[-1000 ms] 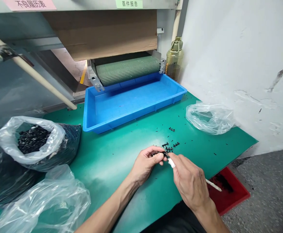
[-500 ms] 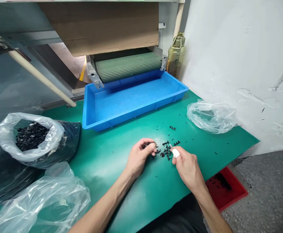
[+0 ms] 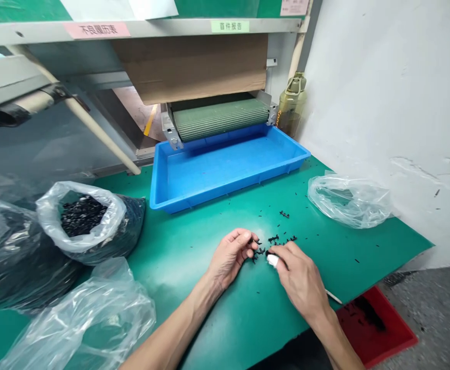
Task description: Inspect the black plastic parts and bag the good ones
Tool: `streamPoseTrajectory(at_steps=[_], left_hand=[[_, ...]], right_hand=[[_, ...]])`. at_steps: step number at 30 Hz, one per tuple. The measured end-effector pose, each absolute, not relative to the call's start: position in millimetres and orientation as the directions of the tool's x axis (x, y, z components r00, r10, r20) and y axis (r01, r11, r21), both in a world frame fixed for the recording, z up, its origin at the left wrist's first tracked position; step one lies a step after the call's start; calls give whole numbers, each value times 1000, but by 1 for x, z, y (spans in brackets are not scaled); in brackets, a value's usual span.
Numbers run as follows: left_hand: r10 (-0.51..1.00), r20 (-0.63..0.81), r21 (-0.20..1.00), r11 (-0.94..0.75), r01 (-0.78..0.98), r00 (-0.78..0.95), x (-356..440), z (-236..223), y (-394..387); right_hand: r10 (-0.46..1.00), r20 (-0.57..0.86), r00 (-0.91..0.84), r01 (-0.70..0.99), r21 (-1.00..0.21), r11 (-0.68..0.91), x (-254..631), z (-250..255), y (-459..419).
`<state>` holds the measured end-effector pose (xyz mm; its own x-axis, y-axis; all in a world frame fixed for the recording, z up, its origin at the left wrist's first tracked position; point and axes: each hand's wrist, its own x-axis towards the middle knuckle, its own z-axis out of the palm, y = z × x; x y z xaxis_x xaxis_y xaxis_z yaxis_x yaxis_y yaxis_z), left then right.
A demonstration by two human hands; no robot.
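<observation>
My left hand [image 3: 232, 255] is curled, with a small black plastic part [image 3: 253, 240] at its fingertips. My right hand [image 3: 300, 277] lies just beside it and grips a white stick [image 3: 333, 296]. The stick's thick white front end [image 3: 273, 261] shows at my fingertips, and its thin tail sticks out past the palm. Between my hands is a loose cluster of black plastic parts [image 3: 273, 245], which touches the fingertips of both hands. More black bits lie scattered around it on the green mat [image 3: 344, 246].
A blue plastic tray [image 3: 228, 172] stands beyond my hands, below a green ribbed roller [image 3: 220, 119]. Plastic bags of black parts [image 3: 82, 216] sit to the left. A crumpled clear bag [image 3: 348, 203] lies right. A red tray [image 3: 375, 329] sits on the floor past the mat's edge.
My view has shifted, so the whole scene sits further right and lower. My hands have stayed close to the black parts, and the white stick's tail shows again past my right palm.
</observation>
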<state>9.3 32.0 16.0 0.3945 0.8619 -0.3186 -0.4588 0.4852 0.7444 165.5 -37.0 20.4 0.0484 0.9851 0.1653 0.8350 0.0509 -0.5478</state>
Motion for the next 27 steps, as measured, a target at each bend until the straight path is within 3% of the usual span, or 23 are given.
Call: streamPoseTrajectory(at_steps=[4,9,13,16,21,27], left_hand=[[808,-331,794,517,-319,487,16,14,24],[784,-346,821,519,-238,515,19,13,18],[821,-351,824,499,-268,450,19,14,15],[836,-371,824,497,-272,406,22,15,14],[861,-393,833,482,-272,324,27,13,15],[870,-448,834,490,-253,208,24,14,16]], right_hand=[[967,231,105,737,-671,80,169,25,-38],[961,272,54,788,-602,126,166,31,-44],[964,265,5,826,-544,145,164,31,-48],[955,297,25,798,-581,159,165,30,-49],[873,478,96,762,-600,245,162,27,-46],[867,469,169,700,-676,229,152,14,-46]])
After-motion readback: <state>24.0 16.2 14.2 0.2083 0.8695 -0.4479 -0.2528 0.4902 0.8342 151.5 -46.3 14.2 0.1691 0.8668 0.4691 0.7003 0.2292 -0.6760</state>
